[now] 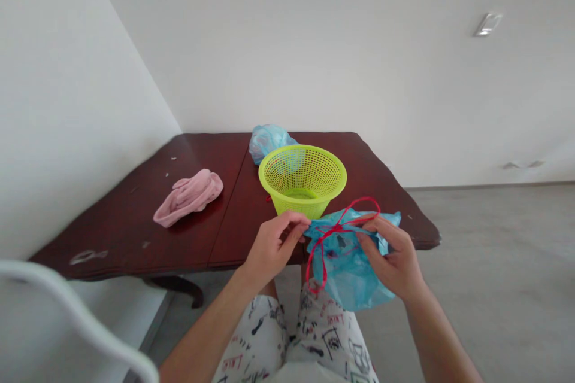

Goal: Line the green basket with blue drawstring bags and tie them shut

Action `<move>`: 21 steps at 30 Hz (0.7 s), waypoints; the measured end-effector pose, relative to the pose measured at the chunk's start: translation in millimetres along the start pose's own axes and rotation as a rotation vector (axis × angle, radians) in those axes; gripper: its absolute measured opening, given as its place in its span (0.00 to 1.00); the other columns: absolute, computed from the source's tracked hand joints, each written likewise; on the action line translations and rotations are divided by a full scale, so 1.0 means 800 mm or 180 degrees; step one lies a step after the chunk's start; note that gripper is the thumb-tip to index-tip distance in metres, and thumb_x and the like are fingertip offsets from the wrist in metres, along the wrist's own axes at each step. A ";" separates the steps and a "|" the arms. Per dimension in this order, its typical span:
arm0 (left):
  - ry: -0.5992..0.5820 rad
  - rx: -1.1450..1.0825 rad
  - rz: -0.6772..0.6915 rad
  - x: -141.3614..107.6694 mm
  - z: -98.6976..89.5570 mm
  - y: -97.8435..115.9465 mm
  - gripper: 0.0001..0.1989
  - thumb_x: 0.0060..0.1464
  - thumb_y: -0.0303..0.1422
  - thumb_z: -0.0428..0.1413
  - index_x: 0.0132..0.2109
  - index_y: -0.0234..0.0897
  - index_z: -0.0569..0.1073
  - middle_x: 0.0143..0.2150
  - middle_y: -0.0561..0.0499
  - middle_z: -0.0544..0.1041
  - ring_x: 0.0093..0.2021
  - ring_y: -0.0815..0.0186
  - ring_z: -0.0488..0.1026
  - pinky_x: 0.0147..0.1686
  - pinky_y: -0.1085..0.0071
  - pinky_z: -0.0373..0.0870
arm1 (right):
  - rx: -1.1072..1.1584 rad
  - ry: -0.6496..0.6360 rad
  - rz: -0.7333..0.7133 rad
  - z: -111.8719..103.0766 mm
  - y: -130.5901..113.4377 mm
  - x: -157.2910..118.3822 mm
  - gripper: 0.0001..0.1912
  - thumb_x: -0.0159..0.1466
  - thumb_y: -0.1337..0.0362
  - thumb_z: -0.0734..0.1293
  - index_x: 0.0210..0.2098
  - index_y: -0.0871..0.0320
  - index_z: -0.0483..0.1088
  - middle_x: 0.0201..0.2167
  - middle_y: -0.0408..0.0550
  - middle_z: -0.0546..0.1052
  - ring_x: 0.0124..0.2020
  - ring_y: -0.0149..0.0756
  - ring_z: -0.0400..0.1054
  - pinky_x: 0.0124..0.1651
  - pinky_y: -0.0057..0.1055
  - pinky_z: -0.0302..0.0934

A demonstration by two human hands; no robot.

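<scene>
Left hand (273,248) and right hand (392,256) have their grips clamped on the blue plastic bag (348,266); a hard tug could tear it or snag the loose red string (335,230) on the green basket (302,179) at 12 o'clock.

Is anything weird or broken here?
Yes. The dark table has a pale scrape near its front edge, as if the shiny finish was rubbed off. The red string also looks messy, crossing in loops over the blue bag.
</scene>
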State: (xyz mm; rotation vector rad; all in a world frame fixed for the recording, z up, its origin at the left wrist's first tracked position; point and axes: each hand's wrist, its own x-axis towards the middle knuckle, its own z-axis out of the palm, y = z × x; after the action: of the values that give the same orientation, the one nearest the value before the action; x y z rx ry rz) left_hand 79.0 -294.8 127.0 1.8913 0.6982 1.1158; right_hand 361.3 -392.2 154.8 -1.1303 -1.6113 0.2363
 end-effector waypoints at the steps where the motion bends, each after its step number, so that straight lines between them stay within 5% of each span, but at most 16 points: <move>1: 0.0010 0.0036 0.0045 -0.001 -0.002 -0.002 0.12 0.84 0.41 0.59 0.55 0.42 0.86 0.48 0.49 0.89 0.37 0.65 0.87 0.41 0.70 0.80 | 0.0024 0.0061 0.0018 0.000 0.000 0.000 0.07 0.78 0.66 0.73 0.41 0.51 0.79 0.42 0.46 0.88 0.42 0.41 0.83 0.47 0.35 0.74; 9: -0.0089 -0.0025 0.0003 -0.006 -0.008 0.007 0.18 0.86 0.41 0.53 0.56 0.41 0.86 0.50 0.45 0.85 0.44 0.60 0.83 0.46 0.66 0.79 | 0.0879 0.0267 0.0474 0.009 -0.010 0.005 0.15 0.80 0.60 0.75 0.35 0.52 0.77 0.37 0.47 0.83 0.40 0.41 0.76 0.46 0.36 0.69; 11: -0.0281 -0.0137 0.0117 -0.008 -0.006 0.012 0.15 0.84 0.42 0.57 0.63 0.42 0.84 0.57 0.42 0.85 0.51 0.57 0.84 0.51 0.64 0.82 | 0.1167 0.0207 0.0609 0.014 -0.013 0.008 0.17 0.81 0.57 0.75 0.34 0.52 0.77 0.36 0.46 0.80 0.40 0.41 0.74 0.45 0.36 0.68; 14: -0.0562 0.0021 0.0448 -0.011 0.002 0.015 0.24 0.76 0.43 0.68 0.72 0.45 0.79 0.68 0.37 0.81 0.63 0.50 0.82 0.57 0.59 0.84 | 0.1599 -0.0110 0.0814 0.022 -0.015 0.011 0.17 0.81 0.53 0.75 0.36 0.52 0.77 0.37 0.46 0.79 0.41 0.41 0.72 0.46 0.35 0.67; 18: -0.0576 0.0272 0.0560 -0.010 0.008 0.012 0.07 0.79 0.39 0.65 0.57 0.44 0.85 0.62 0.41 0.84 0.60 0.55 0.84 0.58 0.61 0.82 | 0.1654 -0.0653 0.0978 0.030 -0.015 0.012 0.17 0.81 0.48 0.75 0.40 0.51 0.78 0.40 0.45 0.79 0.42 0.40 0.72 0.46 0.35 0.66; 21: -0.0407 0.0193 0.0577 -0.010 0.006 0.011 0.08 0.82 0.37 0.61 0.54 0.43 0.85 0.59 0.43 0.86 0.60 0.56 0.85 0.61 0.60 0.81 | 0.1280 -0.0904 0.0970 0.034 -0.014 0.011 0.18 0.79 0.45 0.76 0.42 0.51 0.78 0.40 0.44 0.77 0.41 0.39 0.69 0.46 0.35 0.65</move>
State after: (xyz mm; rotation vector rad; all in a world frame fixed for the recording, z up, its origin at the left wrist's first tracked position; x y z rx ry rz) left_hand 80.1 -306.8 129.7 2.0906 0.5021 1.0836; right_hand 333.0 -380.8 157.9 -1.0520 -1.5342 0.9141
